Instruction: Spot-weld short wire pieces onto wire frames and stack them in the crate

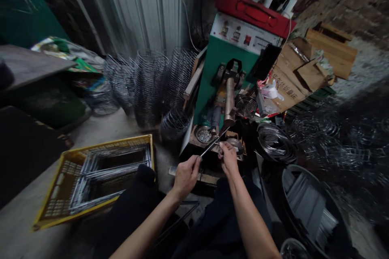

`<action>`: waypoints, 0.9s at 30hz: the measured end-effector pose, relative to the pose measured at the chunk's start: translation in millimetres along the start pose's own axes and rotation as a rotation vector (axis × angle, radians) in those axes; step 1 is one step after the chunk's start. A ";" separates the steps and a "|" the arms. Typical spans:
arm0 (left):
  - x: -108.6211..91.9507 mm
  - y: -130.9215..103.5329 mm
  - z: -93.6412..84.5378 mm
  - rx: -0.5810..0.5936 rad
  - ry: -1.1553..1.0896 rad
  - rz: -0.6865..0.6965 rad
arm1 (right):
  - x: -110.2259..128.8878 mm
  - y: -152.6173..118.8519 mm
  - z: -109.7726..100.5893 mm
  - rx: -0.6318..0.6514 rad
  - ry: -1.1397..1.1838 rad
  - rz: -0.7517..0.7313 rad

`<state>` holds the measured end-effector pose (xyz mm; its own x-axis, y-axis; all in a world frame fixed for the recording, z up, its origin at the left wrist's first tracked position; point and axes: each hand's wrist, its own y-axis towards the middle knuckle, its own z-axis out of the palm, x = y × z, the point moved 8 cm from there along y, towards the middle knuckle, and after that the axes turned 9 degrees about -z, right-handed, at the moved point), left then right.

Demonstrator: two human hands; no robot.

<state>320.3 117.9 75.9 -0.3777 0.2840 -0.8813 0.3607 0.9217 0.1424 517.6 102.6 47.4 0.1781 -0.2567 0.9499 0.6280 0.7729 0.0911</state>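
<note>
My left hand point(186, 176) is closed around the near end of a thin metal rod point(209, 147). The rod slants up and away to the right, its far end close under the copper-coloured arm point(230, 103) of a green machine point(209, 62) that looks like a spot welder. My right hand point(228, 158) is beside the rod with its fingers pinched together. Whatever it pinches is too small to make out. Just beyond my hands, a round dish point(204, 134) holds many small metal pieces. Another shallow dish point(236, 145) is partly behind my right hand.
At left, a yellow crate point(62, 186) holds wire frames. Stacked wire baskets point(150, 85) stand along the corrugated wall. To the right are coiled wire point(276, 143), a black tub point(342, 210) with flat metal strips, and a cardboard box point(287, 83). A wire-heaped area point(340, 137) lies far right.
</note>
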 end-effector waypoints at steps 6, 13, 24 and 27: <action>0.0 7.4 -0.7 -0.009 0.009 -0.001 | 0.2 7.9 2.5 0.014 -0.019 -0.008; -0.7 9.8 -2.1 -0.017 -0.013 0.000 | -6.2 8.3 3.6 -0.001 0.024 0.059; -7.2 25.9 16.4 0.012 0.056 0.065 | 3.7 21.8 -9.4 0.015 -0.021 0.059; -8.2 34.8 18.2 -0.001 0.076 0.061 | 6.0 27.7 -8.6 0.015 -0.037 0.060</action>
<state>351.5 142.8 79.9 -0.4192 0.3585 -0.8341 0.3840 0.9025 0.1949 542.6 117.4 53.1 0.1867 -0.1880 0.9642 0.6053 0.7951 0.0378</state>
